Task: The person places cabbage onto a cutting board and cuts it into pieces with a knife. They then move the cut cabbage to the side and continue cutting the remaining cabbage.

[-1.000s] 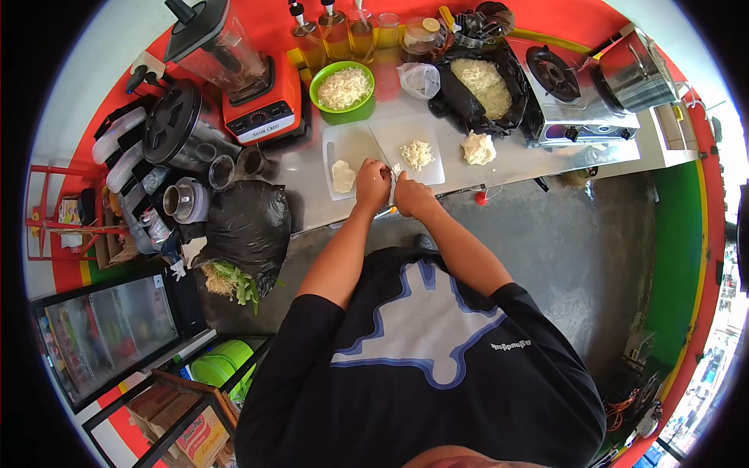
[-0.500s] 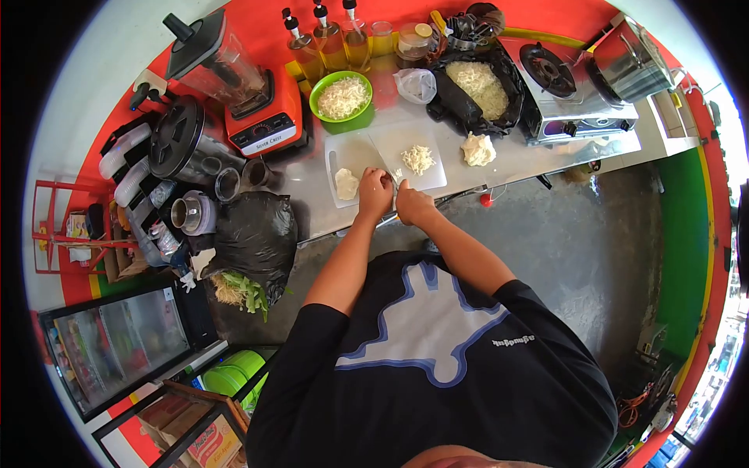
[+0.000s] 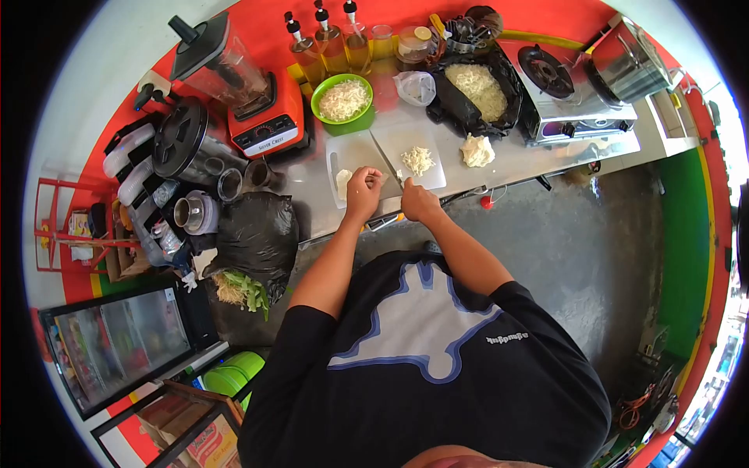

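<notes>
A knife is gripped in my right hand, its blade slanting up and left across the white cutting board. Left of the blade, my left hand has its fingers curled together over the board. Whatever they hold is too small to make out. A pale flat piece lies beside that hand, partly covered by it. On the board's right side sits a small heap of pale shreds. Just off the board rests a whitish lump.
Behind the board are a green bowl of pale shreds and a black bag with more. A red blender stands left, a gas stove right. A full black bag sits at the counter's left end.
My left hand has moved left, away from the blade and over the pale flat piece. The knife now lies more exposed, and my right hand has shifted slightly right.
</notes>
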The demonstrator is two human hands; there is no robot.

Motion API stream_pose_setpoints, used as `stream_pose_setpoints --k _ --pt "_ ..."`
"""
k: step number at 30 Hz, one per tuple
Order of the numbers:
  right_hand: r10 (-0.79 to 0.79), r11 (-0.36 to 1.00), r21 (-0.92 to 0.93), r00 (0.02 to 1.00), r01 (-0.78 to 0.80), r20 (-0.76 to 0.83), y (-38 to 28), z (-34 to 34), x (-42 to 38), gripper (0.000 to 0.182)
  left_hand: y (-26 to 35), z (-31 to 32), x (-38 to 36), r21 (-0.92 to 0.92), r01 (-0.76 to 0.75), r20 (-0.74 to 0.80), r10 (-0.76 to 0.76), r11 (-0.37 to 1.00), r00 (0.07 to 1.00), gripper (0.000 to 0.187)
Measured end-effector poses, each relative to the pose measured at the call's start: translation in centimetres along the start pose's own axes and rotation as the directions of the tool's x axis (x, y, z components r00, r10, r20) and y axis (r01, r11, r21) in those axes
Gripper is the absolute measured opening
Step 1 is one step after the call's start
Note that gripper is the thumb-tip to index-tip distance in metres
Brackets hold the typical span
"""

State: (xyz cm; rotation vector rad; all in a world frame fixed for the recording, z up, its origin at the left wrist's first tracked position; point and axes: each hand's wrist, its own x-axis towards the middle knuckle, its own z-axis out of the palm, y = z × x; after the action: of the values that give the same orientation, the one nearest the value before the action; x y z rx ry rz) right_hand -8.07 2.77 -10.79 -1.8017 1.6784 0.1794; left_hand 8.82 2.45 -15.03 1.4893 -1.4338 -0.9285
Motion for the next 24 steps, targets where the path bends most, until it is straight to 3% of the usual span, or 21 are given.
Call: stream_pose_setpoints --k 1,3,7,16,24 --pt "0.018 1.0 0.013 0.999 -0.018 -0.031 0.2 -0.1 0.0 0.033 0.1 -0.1 -0.2 -0.006 0.0 -0.013 0.0 1.0 1.0 0.011" --pt "0.023 1.0 0.01 0.997 -0.022 -0.067 0.8 -0.3 0.2 0.032 0.2 -0.2 -0.4 0.306 -0.098 -0.07 0.126 0.947 0.99 0.014" --pt "0.025 0.998 0.059 0.993 -0.019 -0.118 1.4 -0.6 0.4 0.033 -1.1 0.4 -0.2 0.259 -0.061 -0.028 0.071 0.964 0.997 0.017" --pt "-0.079 0.997 -0.012 0.996 0.078 -0.051 0.5 -1.0 -0.2 0.035 -0.4 0.8 0.9 0.338 -0.223 0.125 0.191 0.914 0.974 0.011" --pt "-0.006 0.992 -0.124 0.997 0.015 0.072 -1.0 -1.2 -0.8 0.032 0.0 0.8 1.4 0.451 -0.245 0.206 0.168 0.858 0.964 0.007"
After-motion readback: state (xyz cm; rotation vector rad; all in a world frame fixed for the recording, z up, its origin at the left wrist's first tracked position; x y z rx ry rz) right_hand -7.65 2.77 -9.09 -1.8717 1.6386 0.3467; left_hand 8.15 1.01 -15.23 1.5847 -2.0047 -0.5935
